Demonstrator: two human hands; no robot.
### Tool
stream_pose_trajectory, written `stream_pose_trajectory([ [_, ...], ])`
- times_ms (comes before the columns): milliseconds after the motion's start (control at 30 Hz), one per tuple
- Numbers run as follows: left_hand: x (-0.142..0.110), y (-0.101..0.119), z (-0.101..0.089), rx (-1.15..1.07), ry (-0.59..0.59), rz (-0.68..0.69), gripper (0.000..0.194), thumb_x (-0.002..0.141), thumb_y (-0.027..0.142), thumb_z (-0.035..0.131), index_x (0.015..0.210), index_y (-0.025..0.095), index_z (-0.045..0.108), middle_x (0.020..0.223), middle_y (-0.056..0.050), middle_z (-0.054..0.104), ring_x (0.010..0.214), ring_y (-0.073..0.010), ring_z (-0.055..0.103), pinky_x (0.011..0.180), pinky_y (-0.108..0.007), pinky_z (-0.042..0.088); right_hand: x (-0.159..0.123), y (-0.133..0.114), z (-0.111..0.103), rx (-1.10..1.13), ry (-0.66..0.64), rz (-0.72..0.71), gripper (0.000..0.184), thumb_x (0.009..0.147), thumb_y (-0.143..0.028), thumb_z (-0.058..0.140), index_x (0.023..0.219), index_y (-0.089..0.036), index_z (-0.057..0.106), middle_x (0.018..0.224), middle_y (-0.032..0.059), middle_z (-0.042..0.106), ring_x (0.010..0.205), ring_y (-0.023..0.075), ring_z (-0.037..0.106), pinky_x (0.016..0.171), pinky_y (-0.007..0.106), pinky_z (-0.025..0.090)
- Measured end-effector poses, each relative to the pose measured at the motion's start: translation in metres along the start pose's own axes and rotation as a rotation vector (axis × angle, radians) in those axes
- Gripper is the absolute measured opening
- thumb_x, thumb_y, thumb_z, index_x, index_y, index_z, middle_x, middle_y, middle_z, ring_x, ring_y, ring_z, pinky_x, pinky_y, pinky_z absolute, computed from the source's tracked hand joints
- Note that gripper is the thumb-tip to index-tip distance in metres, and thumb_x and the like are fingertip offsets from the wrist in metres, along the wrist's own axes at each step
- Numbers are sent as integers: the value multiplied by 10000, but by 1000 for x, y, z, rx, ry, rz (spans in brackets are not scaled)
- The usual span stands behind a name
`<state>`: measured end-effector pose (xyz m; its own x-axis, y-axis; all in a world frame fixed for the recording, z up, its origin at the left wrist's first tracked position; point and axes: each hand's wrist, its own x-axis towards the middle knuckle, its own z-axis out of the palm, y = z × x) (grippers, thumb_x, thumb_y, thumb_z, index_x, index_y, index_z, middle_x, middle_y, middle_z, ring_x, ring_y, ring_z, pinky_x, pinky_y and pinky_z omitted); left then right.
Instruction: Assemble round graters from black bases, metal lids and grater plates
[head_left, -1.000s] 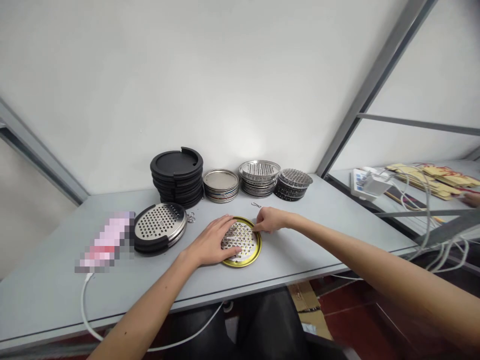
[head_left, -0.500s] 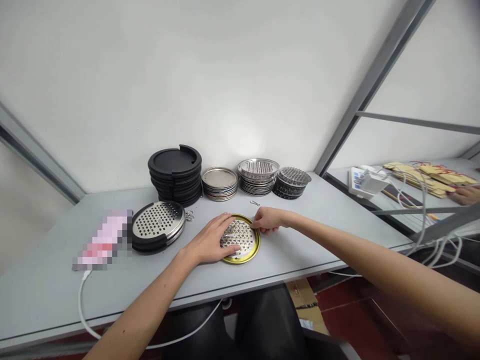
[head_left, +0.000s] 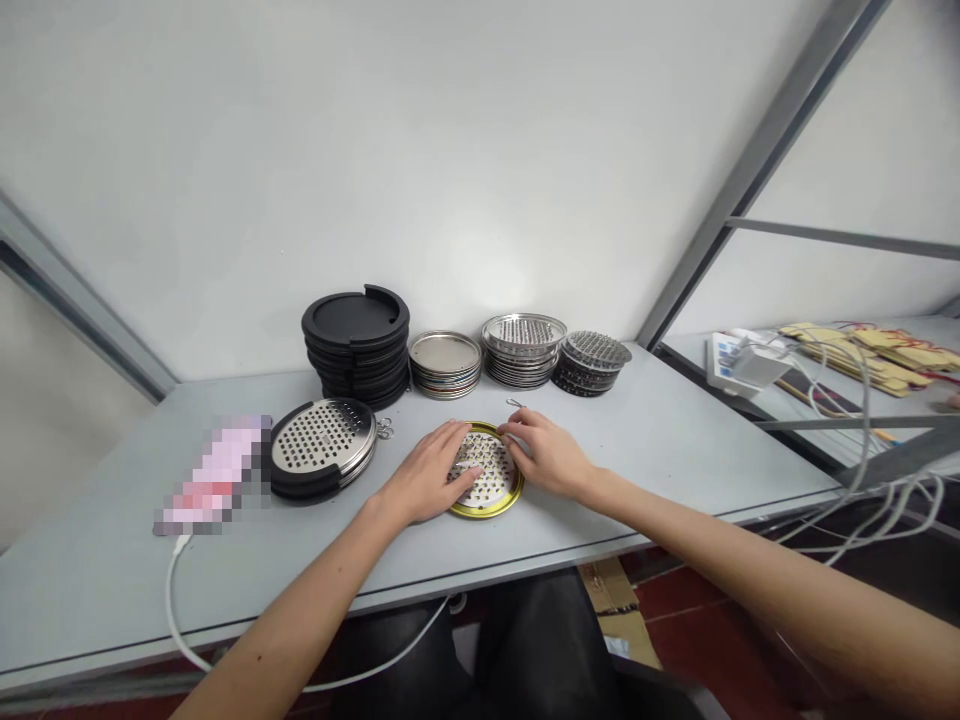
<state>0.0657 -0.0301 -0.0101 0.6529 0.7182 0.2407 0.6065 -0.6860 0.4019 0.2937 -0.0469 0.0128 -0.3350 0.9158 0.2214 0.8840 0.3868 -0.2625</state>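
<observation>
A round grater [head_left: 489, 478] with a yellow rim and rows of raised holes lies flat on the table in front of me. My left hand [head_left: 431, 470] holds its left side, fingers along the far rim and thumb across the perforated face. At the upper right of the rim, my right hand [head_left: 546, 452] has bent fingertips and thumb on the edge; what lies under them is partly hidden. Just beyond that hand is a small metal clip [head_left: 515, 403]. To the left, silver grater discs sit in a black holder [head_left: 311, 482], with metal rings [head_left: 385, 428] beside it.
Along the wall stand a stack of black holders [head_left: 356, 345], plain metal discs [head_left: 446, 365], silver grater discs [head_left: 523, 350] and darker grater discs [head_left: 592, 362]. A blurred-out phone [head_left: 217, 475] with a white cable lies left. A power strip [head_left: 731, 362] and cables sit beyond the frame at right.
My right hand has gone from a closed pinch at the rim to looser, more spread fingers over the upper right edge. The left hand keeps its hold. The view has shifted slightly.
</observation>
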Motion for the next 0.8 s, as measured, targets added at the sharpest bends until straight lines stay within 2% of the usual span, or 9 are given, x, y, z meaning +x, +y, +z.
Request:
stream_pose_trajectory([
  [167, 0, -1, 1, 7, 13, -6, 609, 956, 491, 403, 1434, 118, 344, 1483, -156, 405, 1403, -261, 333, 1171, -437, 286, -16, 5, 24, 134, 60, 10, 376, 950, -290, 397, 1184, -137, 648, 1326, 151, 541, 1217, 273, 500, 1057, 426, 398],
  [300, 0, -1, 3, -2, 19, -4, 603, 954, 488, 408, 1433, 128, 340, 1483, -153, 406, 1401, -261, 337, 1170, -441, 287, -18, 9, 34, 275, 77, 39, 372, 917, -277, 461, 1209, -141, 646, 1359, 161, 532, 1263, 289, 481, 1085, 473, 377],
  [533, 0, 2, 6, 21, -15, -61, 624, 959, 468, 395, 1454, 100, 306, 1499, -177, 382, 1425, -274, 297, 1172, -450, 276, -17, 13, 31, 446, 46, 83, 369, 878, -307, 521, 1176, -162, 684, 1373, 146, 533, 1277, 293, 491, 1107, 467, 361],
  [800, 1, 3, 9, 33, 2, -60, 589, 977, 430, 358, 1479, 136, 266, 1501, -158, 388, 1428, -271, 292, 1164, -470, 279, -16, 14, 29, 426, 26, 24, 377, 855, -288, 532, 1157, -136, 698, 1352, 153, 552, 1264, 288, 508, 1101, 435, 374],
])
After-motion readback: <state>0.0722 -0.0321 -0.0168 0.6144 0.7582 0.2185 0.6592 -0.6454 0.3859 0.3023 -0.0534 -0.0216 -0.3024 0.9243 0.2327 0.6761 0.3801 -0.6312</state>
